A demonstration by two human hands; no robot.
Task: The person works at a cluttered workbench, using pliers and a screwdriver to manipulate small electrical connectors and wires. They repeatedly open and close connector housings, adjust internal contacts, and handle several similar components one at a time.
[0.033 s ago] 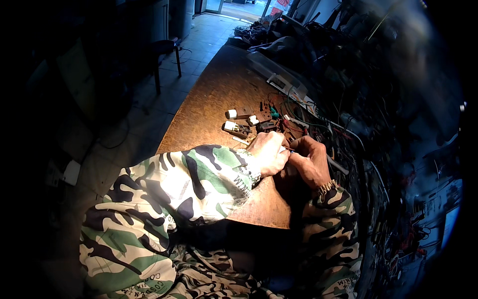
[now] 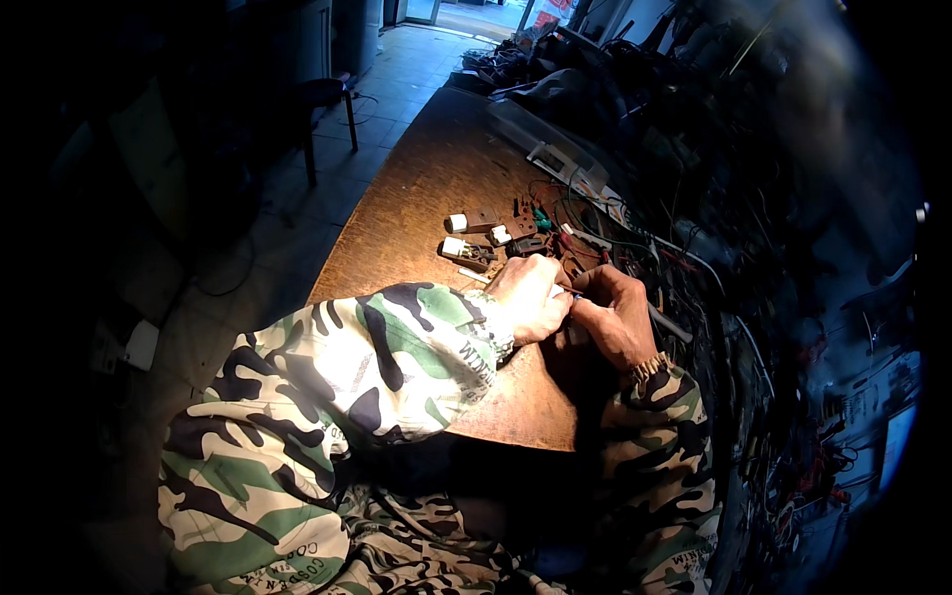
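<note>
1. A dim workshop: a brown wooden bench (image 2: 426, 188) runs from the lower middle up toward 12 o'clock, tiled floor to its left, and a stool (image 2: 322, 99) stands off the bench at 10 o'clock.
2. Along the bench's right edge, from 12 to 4 o'clock, lies a dense tangle of wires (image 2: 635, 238) and dark clutter; too murky to sort out.
3. Both forearms, in camouflage sleeves (image 2: 397, 337), come in from the lower edge and meet near the picture's centre.
4. The left hand (image 2: 531, 297) is curled closed, fingertips pinched on a small part (image 2: 567, 296) at its 3 o'clock side.
5. The right hand (image 2: 615, 312) is also curled, thumb and fingers closing on the same part from the other side; the two hands touch there. A watch strap (image 2: 647, 369) shows at the wrist.
6. The part is almost wholly hidden between the fingers, held just above the bench; its shape cannot be told.
7. At 12 o'clock from the hands, near them, lie small brown plugs (image 2: 476, 220) with white ends, some opened, with a green-handled tool (image 2: 541, 220) just beside them.
8. Judging by those plugs, the part looks light, rigid plastic with small metal pieces: easy to lift, fiddly, and liable to slip or shed a screw. It is best pinched by its flat sides, close to the fingertips, with the other hand steadying it.
</note>
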